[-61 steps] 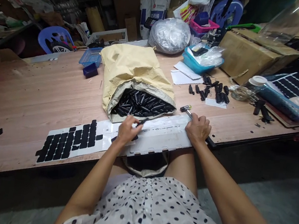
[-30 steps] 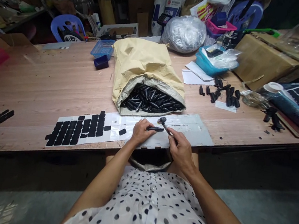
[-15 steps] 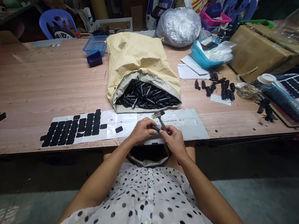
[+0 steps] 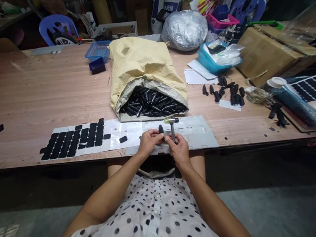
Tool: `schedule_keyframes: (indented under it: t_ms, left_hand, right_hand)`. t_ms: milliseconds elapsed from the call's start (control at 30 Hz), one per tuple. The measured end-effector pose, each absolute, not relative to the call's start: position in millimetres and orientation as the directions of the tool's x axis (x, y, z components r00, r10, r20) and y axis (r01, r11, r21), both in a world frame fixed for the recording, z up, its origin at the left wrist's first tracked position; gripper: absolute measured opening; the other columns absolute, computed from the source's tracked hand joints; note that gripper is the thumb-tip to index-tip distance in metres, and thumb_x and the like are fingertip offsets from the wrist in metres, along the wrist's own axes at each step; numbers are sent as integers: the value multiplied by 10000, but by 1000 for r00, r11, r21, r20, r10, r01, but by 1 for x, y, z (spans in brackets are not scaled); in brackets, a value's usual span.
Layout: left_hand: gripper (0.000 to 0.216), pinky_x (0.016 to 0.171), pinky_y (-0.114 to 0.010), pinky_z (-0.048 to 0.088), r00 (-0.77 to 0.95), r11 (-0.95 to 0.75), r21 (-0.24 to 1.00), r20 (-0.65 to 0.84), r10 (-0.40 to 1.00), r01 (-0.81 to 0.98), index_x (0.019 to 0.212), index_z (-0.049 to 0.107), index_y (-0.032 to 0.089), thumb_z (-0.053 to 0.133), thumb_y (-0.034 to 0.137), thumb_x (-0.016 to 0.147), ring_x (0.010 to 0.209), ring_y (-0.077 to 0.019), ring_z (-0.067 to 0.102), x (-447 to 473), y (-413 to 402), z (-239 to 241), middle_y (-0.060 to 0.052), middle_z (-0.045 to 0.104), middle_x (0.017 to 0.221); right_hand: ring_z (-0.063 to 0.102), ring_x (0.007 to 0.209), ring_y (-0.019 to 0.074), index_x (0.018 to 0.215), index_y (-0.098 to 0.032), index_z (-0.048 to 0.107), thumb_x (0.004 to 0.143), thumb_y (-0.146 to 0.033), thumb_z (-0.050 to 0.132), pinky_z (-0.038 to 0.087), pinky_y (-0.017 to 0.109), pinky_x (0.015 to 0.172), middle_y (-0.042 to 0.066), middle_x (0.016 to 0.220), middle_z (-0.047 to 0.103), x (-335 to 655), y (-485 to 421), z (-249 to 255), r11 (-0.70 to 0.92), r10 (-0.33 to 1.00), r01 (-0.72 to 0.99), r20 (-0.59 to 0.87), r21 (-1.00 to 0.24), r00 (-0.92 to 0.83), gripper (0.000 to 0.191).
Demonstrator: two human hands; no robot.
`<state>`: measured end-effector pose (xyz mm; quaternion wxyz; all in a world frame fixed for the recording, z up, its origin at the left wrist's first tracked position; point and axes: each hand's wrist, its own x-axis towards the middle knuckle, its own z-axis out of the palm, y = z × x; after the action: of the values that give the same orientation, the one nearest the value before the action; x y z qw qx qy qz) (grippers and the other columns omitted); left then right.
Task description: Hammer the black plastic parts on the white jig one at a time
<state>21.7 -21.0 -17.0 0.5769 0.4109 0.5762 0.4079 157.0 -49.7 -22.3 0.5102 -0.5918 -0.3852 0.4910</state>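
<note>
Sack: one big yellow paper sack (image 4: 148, 59) is lying open towards us, and we are seeing many slim, glossy black pieces (image 4: 154, 103) heaped in its mouth, too crowded for us to count.
Held part: in front of the sack's mouth we are holding one small black part (image 4: 161, 129) nearly upright; it is showing a narrower, stepped top, while our fingers are hiding its lower end.
Left hand: our left hand (image 4: 149, 142) is pinching that part between thumb and fingers.
Right hand: our right hand (image 4: 179, 148) is gripping the handle of one hammer (image 4: 173, 129), its fingertips meeting the left ones; we cannot tell whether they are touching the part.
Hammer: its head is pointing towards the sack, showing one yellowish face and one dark face.
Board: one pale board (image 4: 203, 130) is lying just before the sack, under our hands.
Patches: left of the board, one sheet is carrying rows of black rounded patches (image 4: 64, 143); one loose patch (image 4: 123, 139) is lying nearer the sack.
Basin: behind and right of the sack, one turquoise basin (image 4: 211, 66) is holding clear plastic bags (image 4: 229, 54).
Baskets: left of the sack, one blue basket (image 4: 96, 51) is standing beside one small dark-blue tray (image 4: 97, 65).
Scatter: right of the sack, over ten black parts (image 4: 233, 93) are lying loosely.
</note>
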Motion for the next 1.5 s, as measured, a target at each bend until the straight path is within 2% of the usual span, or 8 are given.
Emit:
schedule_keyframes:
  t_ms: [100,167,233,400,667,833,1167,1500]
  left_hand:
    - [124,719,-301,563,-25,183,933,-184,983,310,870,787,182,790,257,771,723,-171,673,16,-8,-16,-11,722,756]
    - [123,806,-325,566,-1,64,861,-73,997,504,882,813,202,776,214,765,806,-190,680,11,-1,-16,-25,731,833]
    - [146,855,-340,566,58,-20,796,-19,998,604,901,831,222,753,198,780,849,-201,679,6,2,-18,-31,725,873]
    - [202,883,-341,560,166,-150,751,54,985,644,981,839,260,718,206,829,877,-199,663,-1,2,-25,-19,691,884]
    - [201,823,-308,538,225,-184,710,37,974,679,962,847,260,694,207,843,811,-177,626,-2,6,-24,-5,616,818]
    - [190,801,-305,531,259,-190,711,12,966,677,924,850,262,689,216,834,788,-179,614,-4,10,-20,-1,602,783]
    - [150,732,-306,473,320,-193,701,-53,946,687,776,842,240,695,226,799,729,-184,609,-11,28,-11,1,648,714]
    - [164,778,-298,498,369,-222,693,-68,927,685,859,853,251,692,265,831,778,-191,627,-15,30,-11,-1,682,765]
  right_hand:
    - [683,770,206,953,-202,706,819,-566,656,547,314,697,48,826,767,166,-51,-25,-159,958,96,-131,-983,254,391]
    - [711,829,232,1005,-210,726,877,-501,570,567,355,775,60,872,789,176,-54,-27,-136,960,227,-71,-964,272,354]
    - [727,886,256,1094,-233,744,906,-436,528,576,388,828,68,931,805,185,-57,-29,-86,962,378,21,-922,271,351]
    - [727,1028,279,1300,-300,728,938,-313,490,589,409,901,69,1156,797,192,-63,-26,65,959,629,223,-775,176,434]
    - [666,940,250,1444,-320,658,1020,-257,411,563,368,903,80,1022,767,183,-68,-9,199,940,774,341,-601,24,495]
    - [653,879,246,1400,-357,688,992,-232,432,569,342,797,60,923,756,186,-66,-19,169,966,790,257,-589,-15,497]
    - [730,1042,248,1381,-295,700,983,-285,433,579,419,990,57,1277,768,190,-52,6,154,944,617,300,-772,139,479]
    - [745,1047,259,1336,-285,733,941,-290,475,589,433,986,67,1207,793,190,-57,-6,68,969,577,193,-814,157,472]
